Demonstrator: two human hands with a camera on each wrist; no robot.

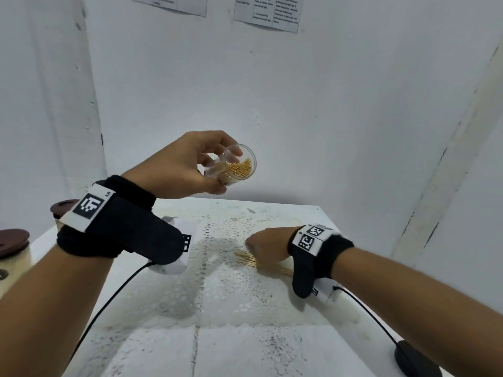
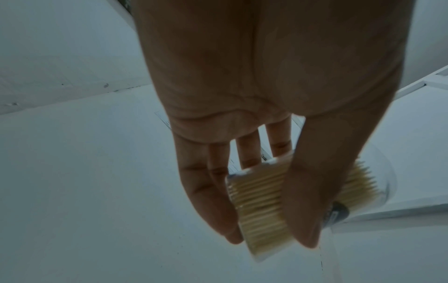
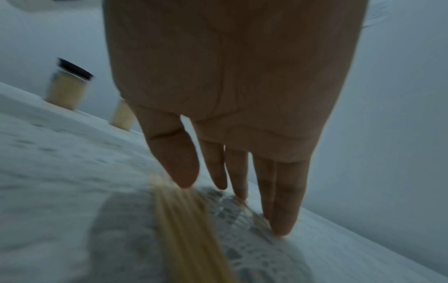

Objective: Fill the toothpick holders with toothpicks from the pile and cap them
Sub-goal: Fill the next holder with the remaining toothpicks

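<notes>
Holder's tipped, spill risk
My left hand (image 1: 187, 165) pinches the clear plastic toothpick holder (image 1: 236, 166) mid-frame, mouth sideways; right hand (image 1: 268, 244), fingers straight, rakes the loose wooden toothpick pile (image 1: 261, 263).

Both forearms bare, no sleeves. Left wrist band (image 1: 114, 221): wide black fabric strap, white panel with black square marker code, small "LS" lettering. White camera housing (image 1: 174, 257) under it, black cable (image 1: 109, 300) trailing off. Right wrist band (image 1: 318, 246): same black fabric, white panel with two marker codes, white housing (image 1: 325, 291) below, black cable (image 1: 364, 314) to a black puck (image 1: 416, 360). Hands bare, no rings.
</notes>
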